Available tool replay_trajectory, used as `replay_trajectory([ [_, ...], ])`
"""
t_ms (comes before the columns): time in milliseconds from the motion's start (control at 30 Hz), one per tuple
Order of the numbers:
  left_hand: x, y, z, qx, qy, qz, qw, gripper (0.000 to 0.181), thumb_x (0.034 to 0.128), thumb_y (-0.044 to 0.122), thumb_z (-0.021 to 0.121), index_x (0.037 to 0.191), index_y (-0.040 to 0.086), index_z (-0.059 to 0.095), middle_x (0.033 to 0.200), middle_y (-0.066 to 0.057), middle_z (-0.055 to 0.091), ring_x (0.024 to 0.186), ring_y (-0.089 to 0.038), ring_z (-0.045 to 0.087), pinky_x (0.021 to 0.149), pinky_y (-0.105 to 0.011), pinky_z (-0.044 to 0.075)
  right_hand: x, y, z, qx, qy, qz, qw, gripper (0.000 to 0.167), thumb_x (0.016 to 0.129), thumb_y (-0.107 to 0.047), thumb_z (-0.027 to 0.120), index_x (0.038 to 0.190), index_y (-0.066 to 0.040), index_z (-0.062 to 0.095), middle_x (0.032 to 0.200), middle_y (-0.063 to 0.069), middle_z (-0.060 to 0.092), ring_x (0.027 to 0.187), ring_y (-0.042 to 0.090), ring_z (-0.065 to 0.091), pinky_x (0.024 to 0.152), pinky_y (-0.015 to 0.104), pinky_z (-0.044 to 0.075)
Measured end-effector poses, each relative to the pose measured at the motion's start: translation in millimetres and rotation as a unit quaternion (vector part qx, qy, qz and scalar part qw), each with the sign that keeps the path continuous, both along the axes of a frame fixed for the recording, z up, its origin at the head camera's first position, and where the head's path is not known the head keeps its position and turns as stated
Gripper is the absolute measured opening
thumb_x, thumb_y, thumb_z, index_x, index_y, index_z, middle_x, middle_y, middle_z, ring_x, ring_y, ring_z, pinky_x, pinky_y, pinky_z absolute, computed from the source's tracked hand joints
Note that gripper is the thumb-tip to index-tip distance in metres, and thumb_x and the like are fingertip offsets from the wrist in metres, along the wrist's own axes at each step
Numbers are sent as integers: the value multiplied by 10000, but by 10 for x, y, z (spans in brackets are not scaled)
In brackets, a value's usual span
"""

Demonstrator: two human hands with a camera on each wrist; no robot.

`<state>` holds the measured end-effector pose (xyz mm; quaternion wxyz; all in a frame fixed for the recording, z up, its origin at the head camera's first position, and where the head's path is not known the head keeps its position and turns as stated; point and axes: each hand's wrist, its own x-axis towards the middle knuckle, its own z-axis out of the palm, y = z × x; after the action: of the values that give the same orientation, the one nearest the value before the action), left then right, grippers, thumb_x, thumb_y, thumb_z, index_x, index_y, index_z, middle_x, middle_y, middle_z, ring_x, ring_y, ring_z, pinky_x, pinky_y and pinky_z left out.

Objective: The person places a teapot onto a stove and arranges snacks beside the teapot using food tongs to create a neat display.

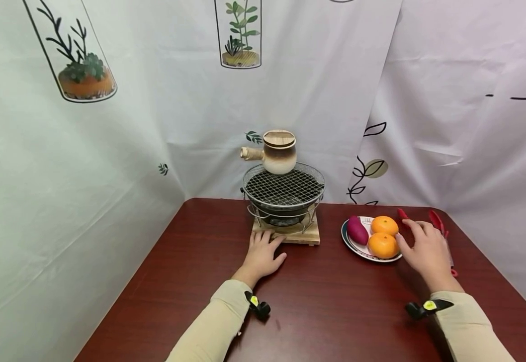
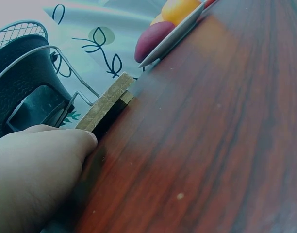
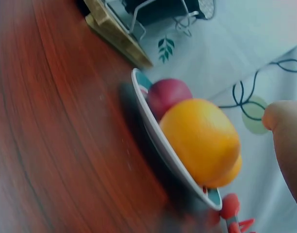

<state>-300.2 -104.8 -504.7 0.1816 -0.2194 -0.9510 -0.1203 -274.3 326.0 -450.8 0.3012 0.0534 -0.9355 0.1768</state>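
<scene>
My left hand [image 1: 261, 255] rests at the front left edge of the wooden board [image 1: 295, 238], its fingertips on the board and thumb spread over the table. On that board stands a black stove with a round wire grill [image 1: 285, 188], and a small handled pot [image 1: 279, 157] with a wooden lid sits on the grill. My right hand [image 1: 427, 251] hovers with spread fingers just right of a plate [image 1: 371, 257]. The plate bears a purple oval item [image 1: 357, 231] and two oranges [image 1: 383, 245]. In the right wrist view, the front orange [image 3: 201, 141] hides part of the other.
Red-tipped tongs [image 1: 437, 221] lie at the right, partly hidden behind my right hand. A white printed curtain [image 1: 317, 75] hangs behind the dark red table [image 1: 326, 301] and along both sides.
</scene>
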Motion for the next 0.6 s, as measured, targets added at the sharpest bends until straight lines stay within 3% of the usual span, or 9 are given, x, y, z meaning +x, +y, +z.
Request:
replay_trajectory([
  [333,-6,-1,-5,-42,-35,3,10000,485,961,406,634,1423,267,583,1415,-112,480,1347,-372,371,1160,-638,183,8,206,-35,-64,-127,-231,9996,495,918,-231,654,1342,-6,531,1279,337,460,1138,566,408,978,691,298],
  [600,-14,0,-12,3,5,-9,10000,478,957,388,646,1413,257,590,1405,-116,484,1334,-378,381,1152,-644,194,-19,385,-121,-57,-457,-444,9980,544,934,-273,618,1373,21,487,1304,375,407,1146,580,376,973,695,290],
])
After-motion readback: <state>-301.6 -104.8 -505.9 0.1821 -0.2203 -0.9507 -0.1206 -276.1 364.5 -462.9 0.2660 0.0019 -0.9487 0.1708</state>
